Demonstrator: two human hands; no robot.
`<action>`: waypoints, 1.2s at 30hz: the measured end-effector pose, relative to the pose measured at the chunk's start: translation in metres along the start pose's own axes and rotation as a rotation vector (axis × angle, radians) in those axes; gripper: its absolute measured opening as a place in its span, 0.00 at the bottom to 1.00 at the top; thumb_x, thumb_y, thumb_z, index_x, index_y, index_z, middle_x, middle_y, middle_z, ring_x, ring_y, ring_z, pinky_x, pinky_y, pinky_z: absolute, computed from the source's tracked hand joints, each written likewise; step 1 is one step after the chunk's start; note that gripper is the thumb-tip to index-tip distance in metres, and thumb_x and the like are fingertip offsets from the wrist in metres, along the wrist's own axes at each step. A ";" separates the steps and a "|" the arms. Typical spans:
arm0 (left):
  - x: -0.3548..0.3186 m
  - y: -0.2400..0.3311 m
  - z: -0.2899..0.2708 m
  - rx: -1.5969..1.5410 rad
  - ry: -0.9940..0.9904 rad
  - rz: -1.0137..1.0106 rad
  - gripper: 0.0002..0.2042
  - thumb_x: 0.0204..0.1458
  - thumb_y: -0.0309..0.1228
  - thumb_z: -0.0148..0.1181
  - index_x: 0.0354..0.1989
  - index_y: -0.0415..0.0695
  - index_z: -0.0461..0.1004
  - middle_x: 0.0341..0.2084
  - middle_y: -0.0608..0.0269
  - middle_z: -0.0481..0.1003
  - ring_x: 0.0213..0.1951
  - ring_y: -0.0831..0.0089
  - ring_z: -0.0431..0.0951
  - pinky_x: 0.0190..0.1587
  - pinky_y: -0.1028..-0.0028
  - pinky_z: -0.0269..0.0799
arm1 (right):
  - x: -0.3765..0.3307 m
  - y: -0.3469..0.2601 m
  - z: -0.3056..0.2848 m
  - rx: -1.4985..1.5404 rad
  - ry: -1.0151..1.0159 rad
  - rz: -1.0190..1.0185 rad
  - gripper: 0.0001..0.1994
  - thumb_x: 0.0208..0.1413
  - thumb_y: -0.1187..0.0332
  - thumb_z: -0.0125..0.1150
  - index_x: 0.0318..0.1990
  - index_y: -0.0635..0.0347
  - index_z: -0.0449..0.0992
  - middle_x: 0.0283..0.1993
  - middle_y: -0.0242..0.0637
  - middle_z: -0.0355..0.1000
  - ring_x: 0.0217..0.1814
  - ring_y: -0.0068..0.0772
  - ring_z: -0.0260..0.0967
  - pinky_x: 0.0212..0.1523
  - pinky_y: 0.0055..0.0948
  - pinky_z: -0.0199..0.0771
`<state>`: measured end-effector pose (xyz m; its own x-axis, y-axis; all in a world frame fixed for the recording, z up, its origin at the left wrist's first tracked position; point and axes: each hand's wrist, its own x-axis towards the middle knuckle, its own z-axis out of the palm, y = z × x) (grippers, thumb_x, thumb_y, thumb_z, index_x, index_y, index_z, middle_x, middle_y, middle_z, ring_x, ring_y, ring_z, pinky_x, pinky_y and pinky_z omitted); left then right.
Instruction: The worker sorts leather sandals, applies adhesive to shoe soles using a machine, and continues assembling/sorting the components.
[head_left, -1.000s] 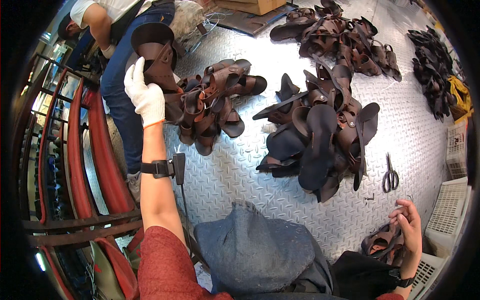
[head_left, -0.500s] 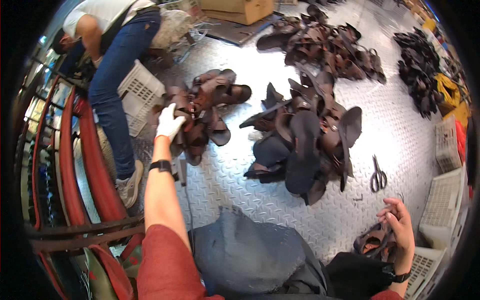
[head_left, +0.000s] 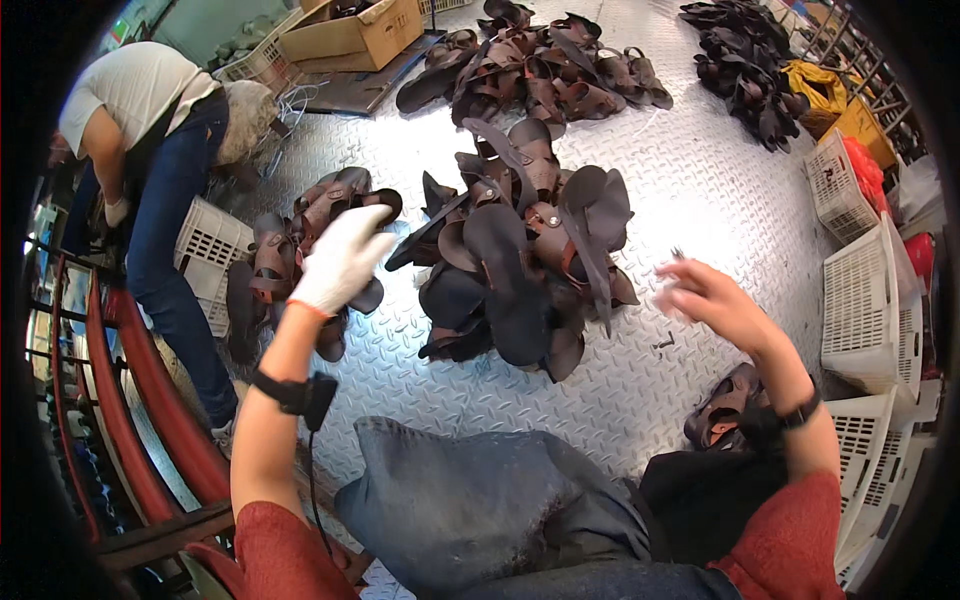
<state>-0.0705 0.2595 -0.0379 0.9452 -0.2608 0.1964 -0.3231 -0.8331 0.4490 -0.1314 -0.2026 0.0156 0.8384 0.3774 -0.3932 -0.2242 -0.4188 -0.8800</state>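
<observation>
My left hand, in a white glove, is above the near side of a small pile of brown sandals. Its fingers are stretched out, thumb apart, and I see nothing held. My bare right hand reaches over the floor to the right of the middle pile, fingers extended and slightly blurred. Just past its fingertips shows the dark tip of scissors; the hand hides the rest, and whether it touches them I cannot tell. Between my hands lies a larger pile of dark sandals, several with soles facing up.
More brown sandals and black ones lie farther off. One sandal is near my right forearm. White crates line the right side; red rails the left. Another person bends over at left, beside a cardboard box.
My left hand has drawn back from the left pile. My right hand has moved forward over the scissors' place. The whole view has shifted, and the person at left bends lower.
</observation>
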 end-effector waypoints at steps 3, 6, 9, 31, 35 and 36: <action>0.049 0.083 0.037 0.020 -0.289 0.030 0.30 0.45 0.50 0.60 0.51 0.40 0.69 0.48 0.46 0.72 0.52 0.50 0.71 0.55 0.61 0.66 | 0.073 0.026 0.012 -0.231 0.096 -0.101 0.33 0.52 0.58 0.64 0.62 0.65 0.59 0.58 0.53 0.65 0.55 0.41 0.68 0.54 0.35 0.69; 0.069 0.079 0.111 0.115 -0.498 0.001 0.41 0.38 0.54 0.65 0.58 0.39 0.64 0.53 0.40 0.67 0.55 0.46 0.68 0.58 0.60 0.64 | 0.147 0.076 0.063 -0.655 0.336 -0.184 0.40 0.47 0.59 0.67 0.65 0.64 0.54 0.61 0.59 0.59 0.59 0.54 0.64 0.58 0.41 0.67; 0.048 0.097 0.156 0.310 -0.768 -0.022 0.37 0.35 0.50 0.65 0.58 0.50 0.67 0.51 0.36 0.66 0.53 0.43 0.69 0.55 0.57 0.68 | 0.153 0.106 0.111 -0.640 0.458 0.014 0.38 0.43 0.66 0.64 0.64 0.63 0.57 0.56 0.60 0.64 0.55 0.59 0.65 0.55 0.46 0.68; 0.148 0.261 0.011 0.363 -0.060 0.248 0.15 0.38 0.23 0.58 0.38 0.47 0.75 0.35 0.55 0.72 0.41 0.53 0.73 0.44 0.60 0.71 | 0.036 -0.027 -0.063 1.078 0.088 -0.468 0.18 0.38 0.79 0.50 0.42 0.68 0.72 0.38 0.30 0.72 0.38 0.20 0.67 0.43 0.21 0.68; 0.165 0.279 0.001 0.128 -0.595 0.306 0.26 0.37 0.27 0.60 0.51 0.51 0.73 0.53 0.52 0.66 0.54 0.48 0.65 0.59 0.57 0.62 | 0.042 0.017 -0.090 0.902 0.205 -0.349 0.14 0.39 0.78 0.51 0.37 0.67 0.74 0.33 0.27 0.70 0.34 0.19 0.64 0.36 0.20 0.66; 0.170 0.270 0.010 0.141 -0.627 0.311 0.25 0.38 0.28 0.62 0.52 0.51 0.72 0.55 0.52 0.65 0.57 0.49 0.64 0.59 0.59 0.62 | 0.050 0.032 -0.094 0.978 0.297 -0.283 0.11 0.39 0.77 0.51 0.34 0.66 0.74 0.32 0.27 0.69 0.32 0.19 0.63 0.34 0.21 0.65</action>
<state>0.0031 -0.0147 0.1080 0.6728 -0.6926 -0.2602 -0.6130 -0.7187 0.3282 -0.0503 -0.2747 -0.0072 0.9808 0.0849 -0.1757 -0.1932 0.5499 -0.8126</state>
